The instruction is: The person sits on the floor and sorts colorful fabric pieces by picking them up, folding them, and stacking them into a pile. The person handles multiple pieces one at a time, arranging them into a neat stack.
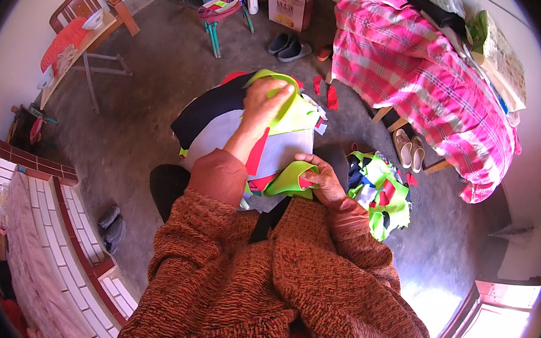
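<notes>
My left hand point(264, 109) reaches out over a stack of fabric pieces, its fingers closed on a lime-green fabric strip point(296, 113) that curls up and over the stack. Nearer to my lap, my right hand point(324, 182) pinches a folded lime-green fabric piece point(286, 178) between thumb and fingers; a bit of red shows by it. Beneath my hands lie a dark navy fabric piece point(206, 115), a light grey fabric piece point(214, 137) and a red strip point(258, 154). Whatever supports the stack is mostly hidden under the cloth.
To my right, a heap of mixed fabric scraps point(383, 192) lies on the floor. A pink plaid cover point(412, 72) drapes furniture at the right, with pale shoes point(403, 149) beside it. Dark slippers point(289, 48), a carton point(291, 7) and a green-legged stool point(214, 37) stand farther off.
</notes>
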The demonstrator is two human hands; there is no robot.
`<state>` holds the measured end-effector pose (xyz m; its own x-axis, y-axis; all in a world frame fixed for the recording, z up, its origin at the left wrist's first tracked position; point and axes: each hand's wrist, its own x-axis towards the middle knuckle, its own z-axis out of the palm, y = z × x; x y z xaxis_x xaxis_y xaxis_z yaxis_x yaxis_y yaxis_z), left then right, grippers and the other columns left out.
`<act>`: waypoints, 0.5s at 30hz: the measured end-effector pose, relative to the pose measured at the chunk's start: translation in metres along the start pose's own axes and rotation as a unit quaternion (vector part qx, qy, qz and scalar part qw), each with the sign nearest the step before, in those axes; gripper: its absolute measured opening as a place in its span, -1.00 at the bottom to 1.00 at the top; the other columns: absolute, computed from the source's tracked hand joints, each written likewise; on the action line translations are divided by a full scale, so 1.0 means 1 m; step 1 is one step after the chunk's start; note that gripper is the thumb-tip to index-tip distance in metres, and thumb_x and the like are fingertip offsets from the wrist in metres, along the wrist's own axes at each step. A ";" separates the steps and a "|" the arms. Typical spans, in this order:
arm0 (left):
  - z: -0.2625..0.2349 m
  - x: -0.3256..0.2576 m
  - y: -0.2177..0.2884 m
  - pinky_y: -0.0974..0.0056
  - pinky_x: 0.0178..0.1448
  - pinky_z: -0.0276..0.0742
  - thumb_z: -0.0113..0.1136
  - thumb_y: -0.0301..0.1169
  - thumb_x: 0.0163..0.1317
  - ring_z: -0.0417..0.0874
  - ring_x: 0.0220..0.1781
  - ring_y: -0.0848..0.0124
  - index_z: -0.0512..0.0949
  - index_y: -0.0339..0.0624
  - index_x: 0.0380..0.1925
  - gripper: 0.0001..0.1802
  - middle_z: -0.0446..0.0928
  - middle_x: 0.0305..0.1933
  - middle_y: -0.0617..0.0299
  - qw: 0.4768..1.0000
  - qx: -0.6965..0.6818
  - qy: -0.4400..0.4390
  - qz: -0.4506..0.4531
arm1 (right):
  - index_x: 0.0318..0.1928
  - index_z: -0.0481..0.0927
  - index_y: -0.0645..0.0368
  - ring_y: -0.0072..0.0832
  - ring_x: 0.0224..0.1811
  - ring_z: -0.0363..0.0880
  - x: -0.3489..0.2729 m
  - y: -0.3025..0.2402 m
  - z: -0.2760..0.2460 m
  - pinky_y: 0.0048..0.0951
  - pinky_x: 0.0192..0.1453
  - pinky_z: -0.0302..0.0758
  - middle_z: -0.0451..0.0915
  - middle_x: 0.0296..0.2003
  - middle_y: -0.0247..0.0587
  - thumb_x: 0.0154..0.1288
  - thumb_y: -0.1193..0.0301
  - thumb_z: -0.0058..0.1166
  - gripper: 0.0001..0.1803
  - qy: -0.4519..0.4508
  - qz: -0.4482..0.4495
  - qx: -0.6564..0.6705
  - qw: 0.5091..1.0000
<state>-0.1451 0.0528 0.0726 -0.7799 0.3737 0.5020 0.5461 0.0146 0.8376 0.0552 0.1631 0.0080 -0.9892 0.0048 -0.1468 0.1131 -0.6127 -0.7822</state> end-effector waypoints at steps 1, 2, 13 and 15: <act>0.007 -0.005 -0.018 0.20 -0.05 0.44 0.23 -0.22 0.10 0.58 -0.15 0.22 0.60 -0.24 -0.35 -0.72 0.57 -0.28 0.07 0.998 0.042 -0.028 0.029 | 0.10 0.38 0.31 -0.49 -0.13 0.52 -0.001 -0.001 0.000 -0.50 0.02 0.45 0.54 -0.15 -0.22 0.09 0.64 0.07 -0.51 0.003 0.001 -0.001 1.000; 0.012 -0.010 -0.037 0.16 0.01 0.43 0.20 -0.20 0.11 0.56 -0.09 0.15 0.60 -0.22 -0.33 -0.70 0.56 -0.24 0.04 0.993 0.087 -0.057 0.059 | 0.09 0.38 0.31 -0.49 -0.12 0.52 -0.001 0.000 0.000 -0.50 0.03 0.44 0.53 -0.14 -0.21 0.09 0.64 0.07 -0.51 0.004 0.002 0.000 1.000; 0.007 -0.050 -0.033 -0.09 0.41 -0.09 0.03 -0.18 0.20 0.16 0.38 0.11 0.40 -0.02 0.11 -0.53 0.26 0.28 0.03 0.871 0.449 -0.185 0.076 | 0.09 0.39 0.29 -0.46 -0.13 0.53 -0.003 0.001 -0.005 -0.47 0.03 0.45 0.55 -0.15 -0.20 0.11 0.61 0.07 -0.53 0.014 -0.017 0.027 0.999; 0.008 -0.054 -0.030 -0.08 0.42 -0.10 -0.01 -0.15 0.22 0.13 0.39 0.08 0.38 -0.01 0.13 -0.53 0.23 0.29 -0.02 0.864 0.470 -0.165 0.077 | 0.09 0.39 0.28 -0.45 -0.13 0.54 -0.005 -0.001 -0.007 -0.45 0.03 0.46 0.55 -0.15 -0.19 0.13 0.59 0.06 -0.55 0.013 -0.021 0.037 0.999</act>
<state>-0.1170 0.0398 0.0185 -0.6305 0.6805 0.3734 0.7640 0.6289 0.1439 0.0611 0.1691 0.0048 -0.9901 0.0523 -0.1305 0.0624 -0.6680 -0.7415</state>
